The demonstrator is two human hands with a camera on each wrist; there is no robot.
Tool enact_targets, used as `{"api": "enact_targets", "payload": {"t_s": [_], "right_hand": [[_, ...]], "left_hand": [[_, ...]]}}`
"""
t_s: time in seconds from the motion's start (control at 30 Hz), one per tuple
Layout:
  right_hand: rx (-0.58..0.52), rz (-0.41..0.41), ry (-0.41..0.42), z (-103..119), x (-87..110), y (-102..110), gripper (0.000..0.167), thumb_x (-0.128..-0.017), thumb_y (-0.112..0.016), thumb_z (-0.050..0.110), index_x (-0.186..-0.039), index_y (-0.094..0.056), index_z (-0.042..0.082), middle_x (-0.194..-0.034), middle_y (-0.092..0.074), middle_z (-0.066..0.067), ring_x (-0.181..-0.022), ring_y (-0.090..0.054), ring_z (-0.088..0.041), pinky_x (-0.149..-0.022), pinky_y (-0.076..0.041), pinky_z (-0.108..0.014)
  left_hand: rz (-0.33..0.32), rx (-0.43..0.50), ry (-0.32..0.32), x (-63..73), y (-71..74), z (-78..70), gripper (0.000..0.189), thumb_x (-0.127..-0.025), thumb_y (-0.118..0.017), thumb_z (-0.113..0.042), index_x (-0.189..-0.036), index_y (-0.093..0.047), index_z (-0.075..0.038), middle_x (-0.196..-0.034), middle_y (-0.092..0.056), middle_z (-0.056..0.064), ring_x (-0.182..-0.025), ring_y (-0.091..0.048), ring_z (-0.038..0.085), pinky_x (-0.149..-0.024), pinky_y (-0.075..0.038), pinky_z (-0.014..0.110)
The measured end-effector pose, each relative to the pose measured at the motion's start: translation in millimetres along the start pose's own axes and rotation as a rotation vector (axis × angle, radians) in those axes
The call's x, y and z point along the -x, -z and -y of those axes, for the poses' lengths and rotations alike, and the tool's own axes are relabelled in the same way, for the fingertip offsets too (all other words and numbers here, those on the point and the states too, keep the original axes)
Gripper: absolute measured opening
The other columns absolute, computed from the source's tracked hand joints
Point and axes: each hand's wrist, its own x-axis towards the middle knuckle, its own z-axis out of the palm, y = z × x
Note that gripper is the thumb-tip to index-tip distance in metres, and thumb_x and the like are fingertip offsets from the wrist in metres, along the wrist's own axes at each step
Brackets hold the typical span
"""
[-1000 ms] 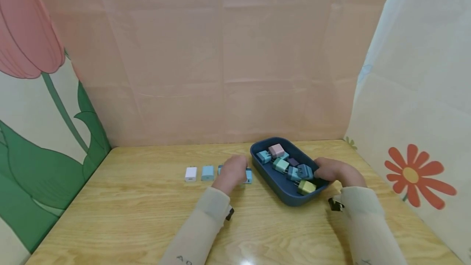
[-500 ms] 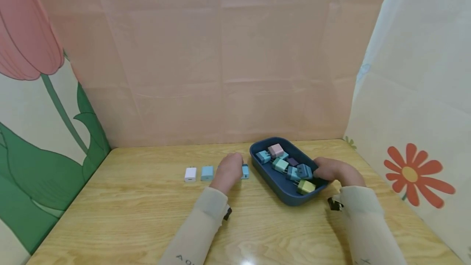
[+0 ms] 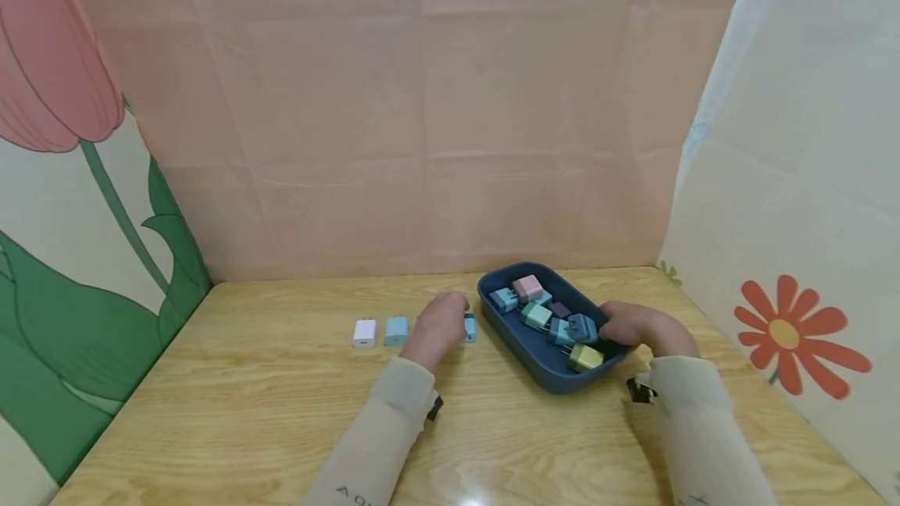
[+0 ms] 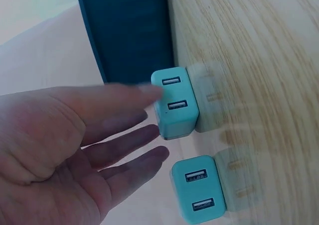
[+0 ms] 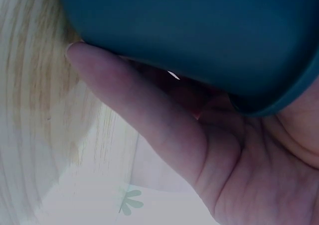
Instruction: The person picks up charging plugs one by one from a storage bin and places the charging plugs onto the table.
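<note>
In the head view my left hand (image 3: 437, 326) hovers low over the row of USB charger plugs, hiding part of it. The left wrist view shows its fingers loosely extended, the blurred thumb tip overlapping the edge of a light-blue charger plug (image 4: 175, 103); contact is hard to tell. Below that stands a second light-blue charger plug (image 4: 199, 190). A white charger plug (image 3: 364, 333) and another blue charger plug (image 3: 397, 331) lie to the left. My right hand (image 3: 636, 326) grips the near right corner of a dark-blue plastic tray (image 3: 516, 346), thumb along its outer wall.
Inside the tray lie several charger plugs, among them a pink one (image 3: 527, 287), a green one (image 3: 537, 315) and a yellow one (image 3: 585, 358). The wooden table (image 3: 246, 412) ends at a pink backdrop (image 3: 422, 139), with printed sheets on both sides.
My left hand has shifted slightly left, and the rightmost light-blue charger plug of the row now sits a little further left, away from the tray. The right hand and tray stay put.
</note>
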Motion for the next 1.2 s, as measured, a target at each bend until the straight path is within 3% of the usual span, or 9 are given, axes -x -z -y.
{"api": "enact_targets", "payload": {"t_s": [0.13, 0.33, 0.7, 0.83, 0.93, 1.03, 1.2], "right_hand": [[0.002, -0.001, 0.001, -0.2, 0.4, -0.3, 0.048, -0.097, -0.058, 0.007, -0.140, -0.056, -0.015, -0.126, -0.066, -0.025, -0.105, -0.061, -0.035, -0.091, -0.057, -0.050], [-0.005, -0.002, 0.001, -0.8, 0.5, -0.8, 0.050, -0.098, -0.057, 0.007, -0.142, -0.053, -0.016, -0.129, -0.065, -0.027, -0.107, -0.061, -0.036, -0.093, -0.057, -0.051], [0.013, -0.005, 0.020, -0.9, 0.0, -0.8, 0.043, -0.096, -0.058, 0.007, -0.135, -0.060, -0.012, -0.120, -0.067, -0.021, -0.103, -0.061, -0.033, -0.090, -0.056, -0.049], [0.005, -0.004, 0.020, -1.4, -0.9, -0.2, 0.041, -0.096, -0.058, 0.006, -0.134, -0.061, -0.011, -0.117, -0.067, -0.019, -0.101, -0.062, -0.032, -0.088, -0.055, -0.046], [0.001, -0.001, 0.017, -2.1, -1.6, -0.2, 0.042, -0.096, -0.058, 0.005, -0.134, -0.061, -0.011, -0.116, -0.067, -0.019, -0.101, -0.062, -0.032, -0.088, -0.055, -0.045], [0.002, 0.000, 0.014, -2.6, -2.1, -0.5, 0.043, -0.096, -0.058, 0.006, -0.135, -0.061, -0.011, -0.118, -0.067, -0.019, -0.102, -0.062, -0.033, -0.089, -0.056, -0.046], [0.005, -0.002, 0.017, -1.4, -1.3, -0.2, 0.042, -0.096, -0.058, 0.006, -0.135, -0.060, -0.012, -0.118, -0.067, -0.020, -0.102, -0.062, -0.033, -0.089, -0.056, -0.047]], "left_hand": [[0.005, -0.021, 0.004, -2.1, -1.6, -1.3, 0.036, -0.098, -0.082, -0.013, -0.133, -0.075, -0.006, -0.136, -0.076, 0.011, -0.120, -0.074, 0.026, -0.103, -0.062, 0.043], [0.002, -0.044, 0.019, -2.5, -2.4, -1.2, 0.016, -0.101, -0.076, -0.007, -0.116, -0.079, -0.006, -0.111, -0.079, 0.009, -0.085, -0.064, 0.019, -0.076, -0.057, 0.035], [-0.019, -0.051, -0.006, -2.3, -3.1, 2.7, 0.009, -0.099, -0.077, -0.004, -0.107, -0.082, -0.007, -0.098, -0.078, 0.006, -0.077, -0.056, 0.016, -0.070, -0.051, 0.032], [-0.022, -0.040, -0.021, -0.5, -1.8, 3.5, 0.015, -0.098, -0.077, -0.001, -0.111, -0.082, -0.007, -0.107, -0.080, 0.007, -0.087, -0.065, 0.019, -0.080, -0.057, 0.034], [-0.022, -0.027, -0.030, 1.1, -0.3, 3.1, 0.031, -0.097, -0.079, -0.001, -0.127, -0.078, -0.008, -0.129, -0.079, 0.007, -0.115, -0.072, 0.023, -0.101, -0.061, 0.039], [-0.019, -0.027, -0.041, 1.7, 1.2, 1.9, 0.045, -0.096, -0.081, -0.005, -0.140, -0.072, -0.009, -0.145, -0.072, 0.006, -0.136, -0.066, 0.026, -0.114, -0.057, 0.041], [-0.010, -0.025, -0.051, 1.6, 2.8, 0.5, 0.048, -0.096, -0.084, -0.010, -0.142, -0.071, -0.010, -0.143, -0.072, 0.005, -0.134, -0.064, 0.025, -0.112, -0.057, 0.039]]}}
